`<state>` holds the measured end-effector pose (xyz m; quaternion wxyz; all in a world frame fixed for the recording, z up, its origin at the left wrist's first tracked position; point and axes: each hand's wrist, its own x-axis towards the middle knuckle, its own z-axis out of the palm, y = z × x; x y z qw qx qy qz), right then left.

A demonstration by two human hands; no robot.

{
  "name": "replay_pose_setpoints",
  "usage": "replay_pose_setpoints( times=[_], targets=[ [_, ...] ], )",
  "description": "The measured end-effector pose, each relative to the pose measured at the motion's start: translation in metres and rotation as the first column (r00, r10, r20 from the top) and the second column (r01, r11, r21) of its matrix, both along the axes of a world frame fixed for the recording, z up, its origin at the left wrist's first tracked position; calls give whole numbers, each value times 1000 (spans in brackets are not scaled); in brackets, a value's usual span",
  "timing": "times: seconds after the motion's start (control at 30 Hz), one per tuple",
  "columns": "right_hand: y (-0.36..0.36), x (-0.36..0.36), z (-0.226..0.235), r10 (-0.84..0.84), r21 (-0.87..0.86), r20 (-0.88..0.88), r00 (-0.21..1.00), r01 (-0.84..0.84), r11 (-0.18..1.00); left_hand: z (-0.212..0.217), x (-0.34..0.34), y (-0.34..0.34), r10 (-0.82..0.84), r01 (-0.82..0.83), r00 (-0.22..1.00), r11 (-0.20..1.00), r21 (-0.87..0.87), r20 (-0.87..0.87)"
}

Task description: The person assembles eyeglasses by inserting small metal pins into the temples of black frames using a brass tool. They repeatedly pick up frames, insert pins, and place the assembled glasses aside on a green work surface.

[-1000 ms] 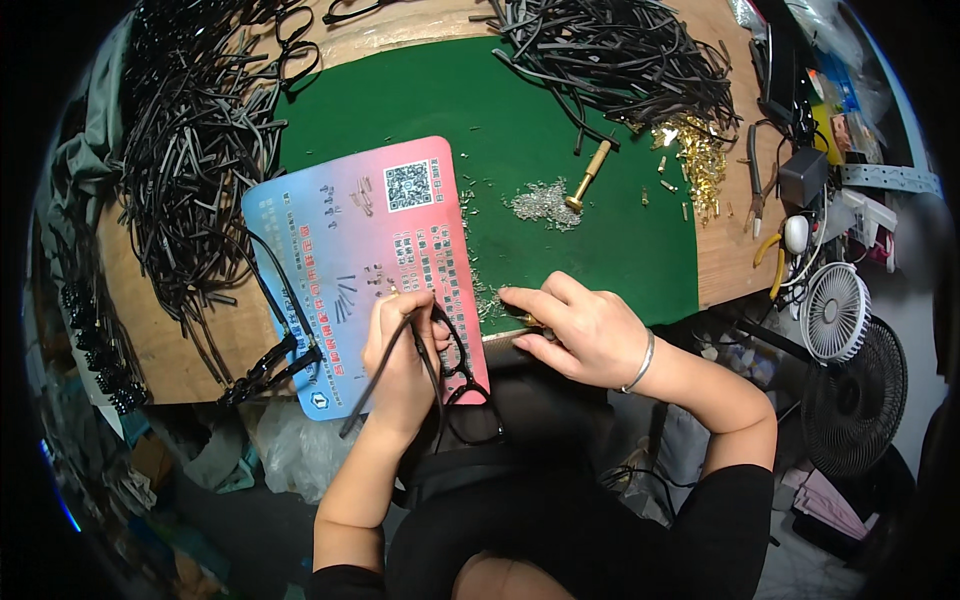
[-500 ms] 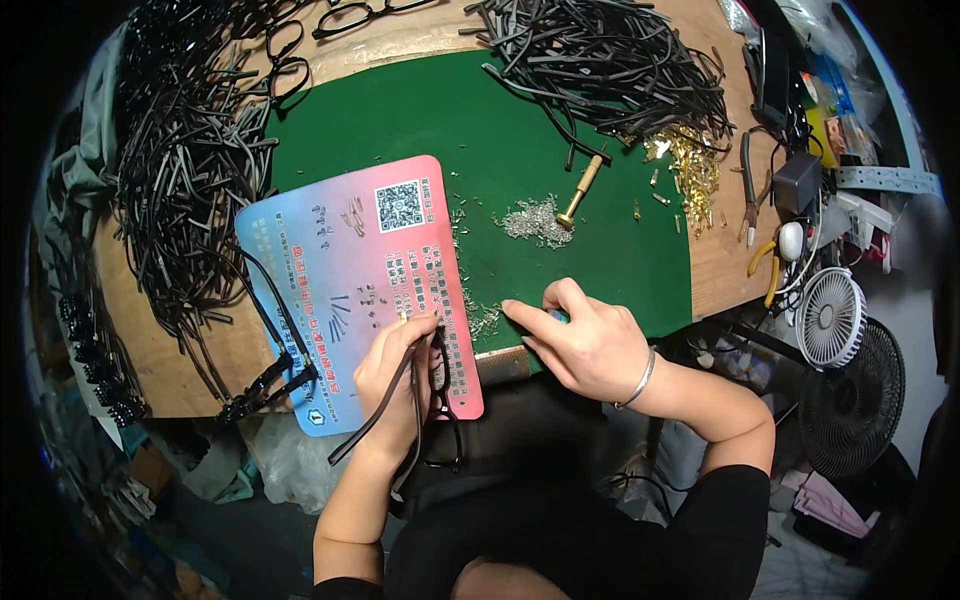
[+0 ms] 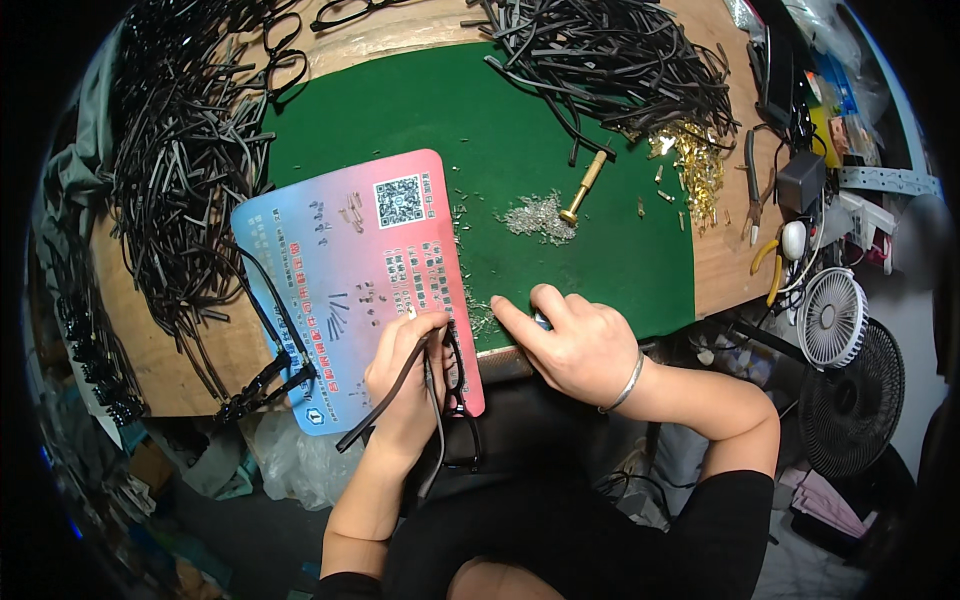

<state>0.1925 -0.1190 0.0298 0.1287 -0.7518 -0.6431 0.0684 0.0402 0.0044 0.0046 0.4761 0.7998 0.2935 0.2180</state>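
Note:
My left hand [image 3: 405, 375] is closed around a pair of black eyeglasses [image 3: 457, 408], above the near edge of a blue and pink printed mat [image 3: 290, 265]. Its folded temples slant down past my palm. To the right, my right hand [image 3: 575, 345] stretches its index finger toward a scatter of tiny silver screws [image 3: 483, 318] beside the mat. The curled fingers of that hand hold something blue-ended [image 3: 543, 320], mostly hidden. Farther off, a brass-coloured tool [image 3: 588, 185] lies against a larger heap of small silver screws [image 3: 540, 218].
Dark temple pieces are piled at the left [image 3: 185, 190] and far right [image 3: 610, 60] of the green work surface [image 3: 390, 110]. Gold-coloured small parts [image 3: 690, 165] lie by the right edge. Yellow-handled pliers [image 3: 765, 265] and a white fan [image 3: 832, 318] stand beyond.
My left hand has shifted slightly right, and the eyeglasses in it have tilted. My right hand has moved a little to the left, its index fingertip nearer the scattered screws.

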Motion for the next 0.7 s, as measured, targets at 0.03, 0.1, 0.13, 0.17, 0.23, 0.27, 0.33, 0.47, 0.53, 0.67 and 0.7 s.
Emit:
replay_pose_setpoints(
  times=[0.03, 0.1, 0.13, 0.17, 0.23, 0.27, 0.33, 0.47, 0.53, 0.67, 0.7],
  targets=[
    [1, 0, 2, 11, -6, 12, 1000, -11, 1000, 0, 1, 1, -7, 7, 1000, 1000, -5, 2],
    [3, 0, 5, 35, -17, 30, 999, -35, 999, 0, 0, 2, -19, 19, 1000, 1000, -13, -1],
    [3, -1, 4, 37, -23, 39, 999, -36, 999, 0, -1, 3, -17, 17, 1000, 1000, -23, -2],
    [2, -2, 2, 37, -28, 45, 998, -35, 999, -1, -2, 4, -17, 17, 1000, 999, -32, -6],
    [3, -1, 1, 27, -17, -8, 1000, -28, 999, 3, -1, 5, -21, 19, 1000, 996, -87, -16],
    [4, 2, 3, 16, -2, -71, 997, -16, 1000, 4, 0, 7, -45, 45, 999, 993, -105, -2],
    [9, 10, 17, 12, -166, -335, 942, -71, 984, 3, -3, 15, -92, 93, 996, 986, -140, 16],
    [17, 5, 8, 39, -101, -538, 842, -111, 989, 23, 8, 35, -202, 132, 963, 931, -342, -180],
    [20, 3, 5, 35, -68, -539, 842, -84, 994, 23, 9, 35, -214, 147, 959, 936, -321, -184],
    [23, 3, 5, 39, -75, -555, 831, -96, 993, 21, 7, 28, -174, 126, 967, 960, -249, -184],
    [23, 3, 5, 35, -89, -553, 832, -100, 991, 20, 6, 27, -168, 120, 968, 962, -245, -184]
  ],
)
